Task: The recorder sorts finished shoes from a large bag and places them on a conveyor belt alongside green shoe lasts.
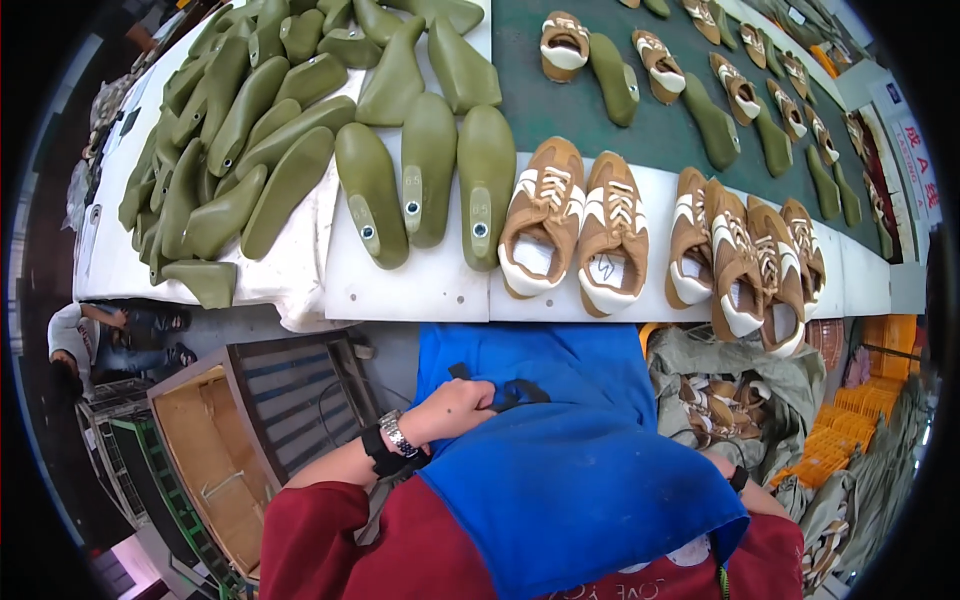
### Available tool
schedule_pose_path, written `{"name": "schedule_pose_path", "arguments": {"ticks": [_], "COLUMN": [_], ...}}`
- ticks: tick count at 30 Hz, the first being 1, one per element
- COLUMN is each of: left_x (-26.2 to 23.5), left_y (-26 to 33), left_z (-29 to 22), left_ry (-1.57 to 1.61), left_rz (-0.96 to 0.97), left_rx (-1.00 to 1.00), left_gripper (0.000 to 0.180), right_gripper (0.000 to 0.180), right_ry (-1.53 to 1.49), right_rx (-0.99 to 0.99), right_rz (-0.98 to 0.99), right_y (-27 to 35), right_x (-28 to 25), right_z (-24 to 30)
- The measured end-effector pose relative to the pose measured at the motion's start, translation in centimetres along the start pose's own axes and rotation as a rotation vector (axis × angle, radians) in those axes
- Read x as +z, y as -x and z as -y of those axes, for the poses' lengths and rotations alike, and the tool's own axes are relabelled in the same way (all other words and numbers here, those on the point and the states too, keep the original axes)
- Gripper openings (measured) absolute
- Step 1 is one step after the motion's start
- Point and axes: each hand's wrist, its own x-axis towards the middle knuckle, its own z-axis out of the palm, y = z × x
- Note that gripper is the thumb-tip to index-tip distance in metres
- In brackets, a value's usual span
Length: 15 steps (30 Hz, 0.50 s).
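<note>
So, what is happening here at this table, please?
A person in a red shirt stands at a white workbench. The left hand rests on a blue apron at the waist, touching a small dark strap or tie. The right hand is hidden behind the apron. On the bench lie brown and white sneakers, untouched, beside a pile of green shoe lasts. More shoes and lasts sit on the green belt behind.

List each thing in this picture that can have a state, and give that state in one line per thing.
Left hand: closed on a small black piece, resting on the blue apron.
Right hand: hidden under the apron; only its wrist shows.
Green shoe lasts: bare, heaped on the white bench.
Tan shoes: laced, side by side on the bench edge.
Wooden crate: open.
</note>
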Motion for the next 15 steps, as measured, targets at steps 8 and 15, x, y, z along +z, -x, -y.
{"name": "schedule_pose_path", "arguments": {"ticks": [8,15], "left_x": [-9.7,-17.0], "left_y": [-1.3,-1.6], "left_z": [-4.2,-2.5], "left_ry": [-0.028,-0.342], "left_rz": [-0.124,-0.916], "left_rx": [0.023,0.002], "left_gripper": [0.033,0.044], "right_gripper": [0.012,0.011], "right_ry": [0.106,0.010], "right_rx": [-0.162,-0.453], "right_rz": [-0.838,-1.340], "right_y": [-4.1,-9.1], "right_x": [-7.6,-10.0], "right_z": [3.7,6.7]}}
